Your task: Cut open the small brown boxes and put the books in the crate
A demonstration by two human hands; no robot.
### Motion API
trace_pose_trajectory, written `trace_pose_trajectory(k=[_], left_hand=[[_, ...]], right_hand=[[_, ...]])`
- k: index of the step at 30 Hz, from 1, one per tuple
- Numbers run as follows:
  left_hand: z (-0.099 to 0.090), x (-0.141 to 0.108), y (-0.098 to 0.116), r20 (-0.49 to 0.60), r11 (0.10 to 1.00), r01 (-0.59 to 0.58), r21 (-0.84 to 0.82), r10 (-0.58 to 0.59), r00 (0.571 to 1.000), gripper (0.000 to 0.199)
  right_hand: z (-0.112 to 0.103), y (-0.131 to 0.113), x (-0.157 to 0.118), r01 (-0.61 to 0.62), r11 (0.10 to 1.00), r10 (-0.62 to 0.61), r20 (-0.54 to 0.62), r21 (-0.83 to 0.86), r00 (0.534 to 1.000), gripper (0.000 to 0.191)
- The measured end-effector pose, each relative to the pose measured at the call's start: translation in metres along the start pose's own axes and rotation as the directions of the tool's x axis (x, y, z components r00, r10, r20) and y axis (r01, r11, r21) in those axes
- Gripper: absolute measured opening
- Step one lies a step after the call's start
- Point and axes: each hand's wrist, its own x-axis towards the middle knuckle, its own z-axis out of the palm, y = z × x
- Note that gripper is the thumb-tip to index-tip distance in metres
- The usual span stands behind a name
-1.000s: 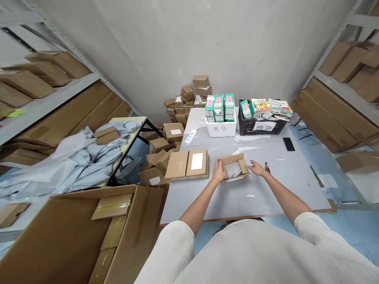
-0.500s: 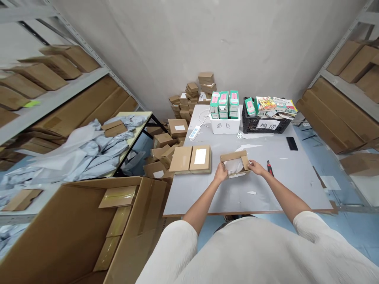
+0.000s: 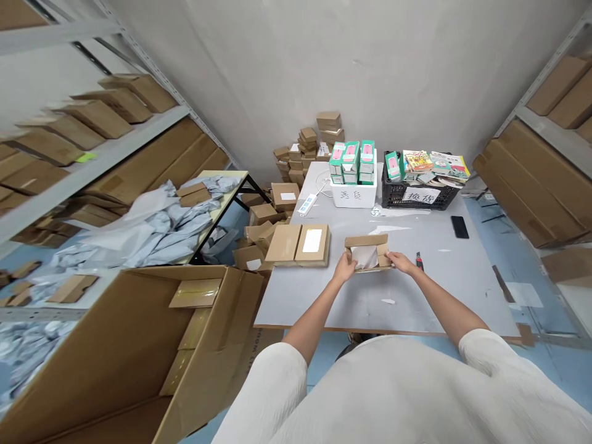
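Note:
A small open cardboard box (image 3: 366,241) is held between my two hands over the grey table (image 3: 314,305), its back flap standing up. White paper or wrapping (image 3: 364,257) shows inside it. My left hand (image 3: 345,267) is closed on the box's left end, the thumb at its inner edge. My right hand (image 3: 400,262) grips the right end near a folded side flap. Just right of that hand lies a red and black box cutter (image 3: 419,261). Two closed cardboard boxes (image 3: 283,243) sit side by side to the left, the right one with a white label.
At the table's back stand a white bin (image 3: 354,196) of green and pink boxes and a black crate (image 3: 393,194) of books. A phone (image 3: 459,227) lies at right, a power strip (image 3: 308,204) at back left. A large open carton (image 3: 235,320) stands left of the table.
The box's back flap and right side flap have shifted slightly, and its inside shows more squarely. Both hands keep hold of its ends. The view has turned a little to the left.

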Motion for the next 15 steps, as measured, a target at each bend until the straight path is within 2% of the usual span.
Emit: trace_pose_trajectory(k=[4,8,11,15], left_hand=[[-0.009,-0.004,0.012,-0.028,0.996,0.003,-0.087,-0.006,1.0,0.046],[-0.02,-0.007,0.022,-0.094,0.981,-0.075,-0.176,0.059,0.994,0.055],[-0.034,-0.009,0.026,-0.143,0.972,-0.118,-0.203,0.09,0.986,0.061],[-0.062,-0.009,0.03,-0.232,0.969,-0.165,-0.186,0.12,0.965,0.063]], right_hand=[[-0.016,0.001,0.01,0.045,0.999,-0.045,-0.035,0.013,0.998,0.059],[-0.024,-0.006,0.023,0.026,0.999,-0.023,-0.069,0.039,0.997,0.067],[-0.023,-0.021,0.032,0.046,0.996,-0.038,-0.103,0.08,0.994,0.072],[-0.017,-0.054,0.042,0.101,0.987,-0.086,-0.115,0.126,0.99,0.075]])
